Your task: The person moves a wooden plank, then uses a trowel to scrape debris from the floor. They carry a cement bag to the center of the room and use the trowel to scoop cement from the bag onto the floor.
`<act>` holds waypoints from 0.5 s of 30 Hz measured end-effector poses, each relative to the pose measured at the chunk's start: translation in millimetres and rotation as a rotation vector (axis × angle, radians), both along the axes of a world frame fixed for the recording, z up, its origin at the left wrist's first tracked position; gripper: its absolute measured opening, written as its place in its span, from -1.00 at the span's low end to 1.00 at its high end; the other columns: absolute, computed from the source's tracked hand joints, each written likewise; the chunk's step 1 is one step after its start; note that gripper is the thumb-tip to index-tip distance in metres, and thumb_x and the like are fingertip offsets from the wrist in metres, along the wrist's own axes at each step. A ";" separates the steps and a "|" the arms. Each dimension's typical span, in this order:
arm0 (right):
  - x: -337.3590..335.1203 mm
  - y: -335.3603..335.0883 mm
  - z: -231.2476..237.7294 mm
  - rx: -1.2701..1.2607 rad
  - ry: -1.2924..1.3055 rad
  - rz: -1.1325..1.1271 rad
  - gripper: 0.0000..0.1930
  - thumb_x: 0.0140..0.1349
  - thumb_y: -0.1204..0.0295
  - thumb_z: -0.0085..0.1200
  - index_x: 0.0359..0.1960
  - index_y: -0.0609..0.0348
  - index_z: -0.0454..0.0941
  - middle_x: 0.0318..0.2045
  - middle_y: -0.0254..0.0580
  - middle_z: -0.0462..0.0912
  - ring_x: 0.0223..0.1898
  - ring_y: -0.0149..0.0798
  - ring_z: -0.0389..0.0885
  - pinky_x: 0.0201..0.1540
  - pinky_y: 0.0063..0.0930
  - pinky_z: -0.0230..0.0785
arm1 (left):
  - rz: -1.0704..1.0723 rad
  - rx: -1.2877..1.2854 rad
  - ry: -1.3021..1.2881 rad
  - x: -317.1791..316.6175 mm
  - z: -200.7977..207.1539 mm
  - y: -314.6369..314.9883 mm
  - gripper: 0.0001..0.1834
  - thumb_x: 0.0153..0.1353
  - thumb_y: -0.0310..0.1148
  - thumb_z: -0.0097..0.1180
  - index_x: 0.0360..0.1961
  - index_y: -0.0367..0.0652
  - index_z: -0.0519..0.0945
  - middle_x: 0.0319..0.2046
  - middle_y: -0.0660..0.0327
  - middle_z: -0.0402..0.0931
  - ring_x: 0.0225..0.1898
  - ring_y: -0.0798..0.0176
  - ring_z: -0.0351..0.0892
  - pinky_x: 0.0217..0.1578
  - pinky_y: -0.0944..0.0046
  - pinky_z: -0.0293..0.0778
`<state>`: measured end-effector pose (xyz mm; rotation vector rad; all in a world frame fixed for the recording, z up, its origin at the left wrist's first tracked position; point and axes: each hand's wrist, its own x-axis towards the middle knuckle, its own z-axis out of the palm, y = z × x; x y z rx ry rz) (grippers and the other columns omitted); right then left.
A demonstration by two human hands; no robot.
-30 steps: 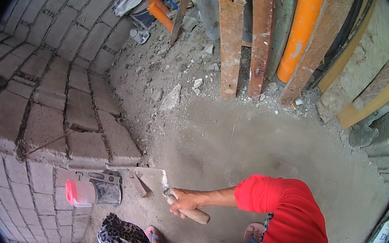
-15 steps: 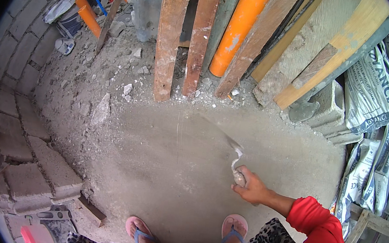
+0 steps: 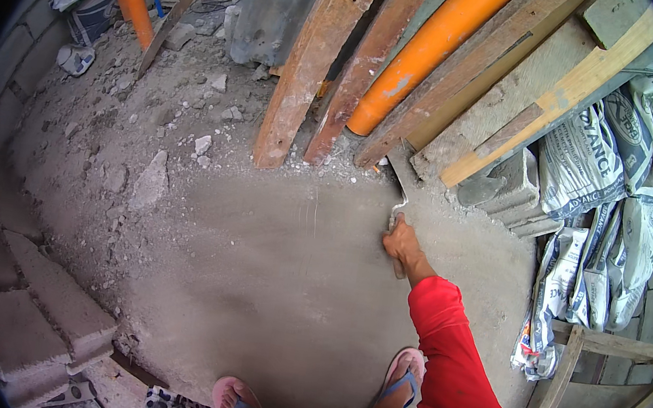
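Note:
My right hand [image 3: 403, 248], at the end of a red sleeve, is closed round the handle of a trowel [image 3: 401, 174]. The trowel's narrow-looking blade points away from me, its tip close to the feet of the leaning boards. Under it spreads a smooth grey layer of mortar or cement [image 3: 279, 255], with thin scratch lines near its far part. Loose grit and small stones lie along the far edge of that layer. My left hand is out of view.
Wooden boards [image 3: 323, 65] and an orange pipe [image 3: 434, 54] lean across the far side. Cement bags [image 3: 584, 166] and hollow blocks [image 3: 512, 186] stand right. Rubble [image 3: 151, 181] covers the left ground beside block steps [image 3: 58, 297]. My sandalled feet [image 3: 398, 388] are near.
My right hand has moved forward with the trowel, from the middle of the smooth layer to its far edge by the boards. The view has turned and shifted right.

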<state>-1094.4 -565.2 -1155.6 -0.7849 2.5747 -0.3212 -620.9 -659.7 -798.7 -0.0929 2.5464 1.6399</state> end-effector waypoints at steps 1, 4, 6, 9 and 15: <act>21.2 4.1 3.4 0.078 0.018 0.049 -0.42 0.15 0.37 0.04 0.19 0.39 0.20 -0.28 0.44 0.62 -0.26 0.25 0.68 -0.18 -0.01 0.53 | -0.015 0.011 0.012 5.7 1.2 -2.5 -0.36 0.08 -0.16 0.32 0.17 -0.20 0.48 0.01 0.01 0.54 0.03 -0.07 0.52 0.07 0.05 0.40; 98.8 26.1 21.7 0.119 -0.120 0.061 -0.39 0.17 0.37 0.06 0.21 0.42 0.16 -0.25 0.47 0.61 -0.15 0.33 0.62 -0.07 0.02 0.49 | -0.036 0.054 0.050 20.6 5.2 -7.2 -0.35 0.07 -0.17 0.32 0.18 -0.20 0.48 0.02 0.02 0.54 0.03 -0.06 0.52 0.07 0.05 0.40; 163.9 24.8 29.2 0.130 -0.199 0.117 -0.39 0.17 0.36 0.07 0.21 0.42 0.18 -0.25 0.45 0.61 -0.13 0.34 0.61 -0.02 0.05 0.47 | -0.048 0.071 0.079 27.5 9.0 -6.5 -0.35 0.07 -0.18 0.33 0.18 -0.20 0.47 0.03 0.03 0.53 0.03 -0.05 0.52 0.07 0.05 0.40; 253.8 0.0 36.3 0.070 -0.311 0.253 -0.39 0.16 0.31 0.10 0.17 0.41 0.21 -0.30 0.41 0.62 -0.15 0.37 0.60 -0.04 0.09 0.44 | -0.054 0.095 0.113 36.1 12.3 -5.0 -0.34 0.06 -0.19 0.33 0.19 -0.20 0.46 0.04 0.04 0.52 0.03 -0.04 0.52 0.07 0.06 0.40; 348.4 13.5 37.4 -0.246 -0.499 -0.397 -0.46 0.17 0.42 0.16 0.09 0.38 0.19 -0.35 0.16 0.59 -0.35 0.02 0.66 -0.22 -0.19 0.54 | -0.016 0.130 0.138 63.5 9.7 -6.4 -0.30 0.01 -0.25 0.36 0.20 -0.19 0.44 0.06 0.08 0.48 0.08 0.02 0.48 0.09 0.08 0.38</act>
